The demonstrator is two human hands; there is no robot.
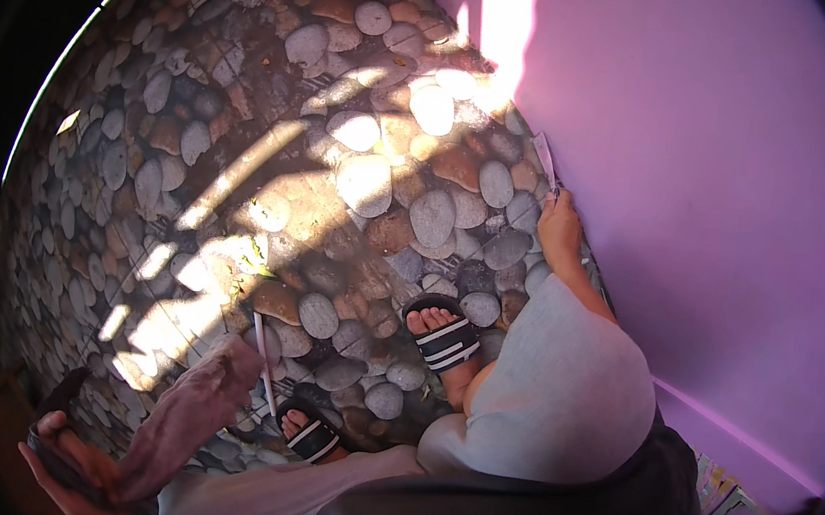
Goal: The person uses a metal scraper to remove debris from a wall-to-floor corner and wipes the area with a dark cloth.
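Note:
My right hand is closed around the handle of a putty knife. Its pale flat blade points away from me, along the seam where the purple wall meets the floor. At the lower left, my left hand is bent and in shadow, close to a crumpled pinkish-grey cloth. Something dark also lies against its fingers. Whether those fingers grip the cloth or the dark thing cannot be made out.
Pebble-patterned flooring spreads beneath me, streaked with sunlight. A thin white stick lies near my sandalled left foot; my other sandal is farther forward. Small green leaf bits are scattered ahead. Behind my right side are boxy items.

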